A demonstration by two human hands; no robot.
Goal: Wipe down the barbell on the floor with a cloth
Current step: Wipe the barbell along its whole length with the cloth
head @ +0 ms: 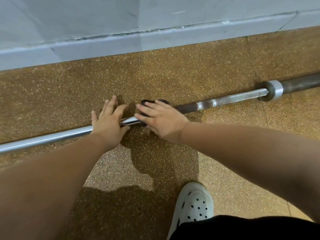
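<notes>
Hands: L hand flat on shaft, fingers straight; R hand presses dark cloth onto it, fingers spread.
Barbell: on floor, axis lower left to upper right, under both hands.

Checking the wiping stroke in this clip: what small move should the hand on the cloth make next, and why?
Probably slide the cloth rightward along the barbell toward the collar. The right hand presses it on the shaft, the stretch just right of it looks dull and dark, and the left hand lies flat on the shiny part.
</notes>
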